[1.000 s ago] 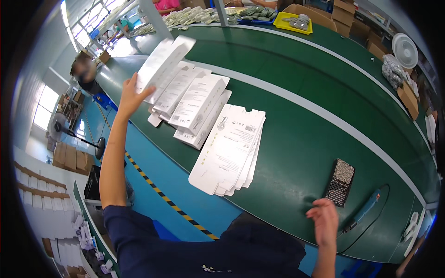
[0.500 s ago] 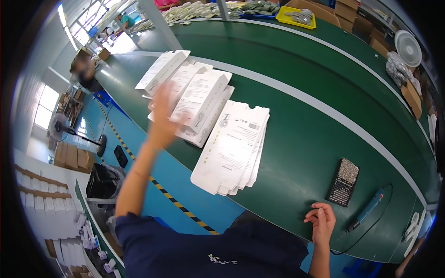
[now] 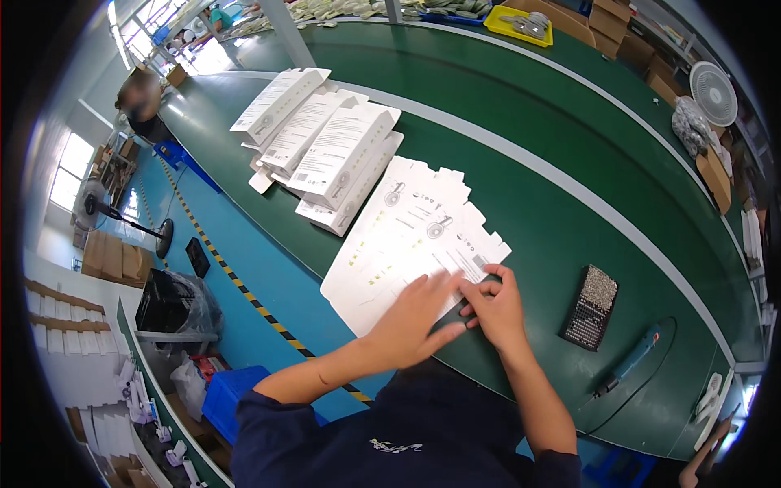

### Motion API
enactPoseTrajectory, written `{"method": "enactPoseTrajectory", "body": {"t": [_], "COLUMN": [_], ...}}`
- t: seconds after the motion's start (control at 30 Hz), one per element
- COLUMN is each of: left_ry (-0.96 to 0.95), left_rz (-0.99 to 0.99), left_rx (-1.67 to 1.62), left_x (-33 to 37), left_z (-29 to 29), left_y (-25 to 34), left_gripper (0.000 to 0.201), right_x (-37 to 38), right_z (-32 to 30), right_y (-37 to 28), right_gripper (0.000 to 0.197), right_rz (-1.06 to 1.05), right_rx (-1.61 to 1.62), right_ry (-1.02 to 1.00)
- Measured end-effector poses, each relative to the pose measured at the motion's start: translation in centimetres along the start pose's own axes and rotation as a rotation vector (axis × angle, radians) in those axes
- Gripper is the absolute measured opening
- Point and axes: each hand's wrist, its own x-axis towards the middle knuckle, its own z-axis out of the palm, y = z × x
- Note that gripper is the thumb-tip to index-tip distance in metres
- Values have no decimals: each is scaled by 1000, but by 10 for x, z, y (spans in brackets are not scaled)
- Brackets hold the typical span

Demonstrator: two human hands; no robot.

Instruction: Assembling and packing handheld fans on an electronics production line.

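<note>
Flat white printed cartons lie on the green table in front of me, with two printed panels visible side by side. My left hand rests on the near part of the top carton, fingers stretched out and thumb apart. Right beside it, my right hand has its fingers bent round the carton's near right edge. The fingertips of both hands almost meet there. Farther left, several folded white boxes are piled on one another.
A black tray of small metal parts sits at the right, near a blue electric screwdriver with a cord. A yellow tray stands at the far side. A person is at the left; a pedestal fan stands on the floor.
My left hand has come back from the piled boxes to the flat cartons. My right hand has moved left and forward to their edge. The top carton now shows a wider printed face.
</note>
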Motion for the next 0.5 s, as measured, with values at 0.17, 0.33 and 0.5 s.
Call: {"method": "enactPoseTrajectory", "body": {"t": [0.17, 0.33, 0.5], "left_ry": [346, 391, 212], "left_rz": [-233, -243, -295], "left_rx": [371, 125, -683], "left_x": [14, 17, 7], "left_z": [-25, -10, -14], "left_y": [-13, -12, 34], "left_gripper": [81, 58, 23], "right_x": [-23, -27, -73], "right_z": [-11, -4, -36], "right_y": [6, 15, 20], "right_gripper": [75, 70, 58], "right_rz": [-170, -163, -242], "right_rx": [69, 332, 430], "right_ry": [293, 198, 21]}}
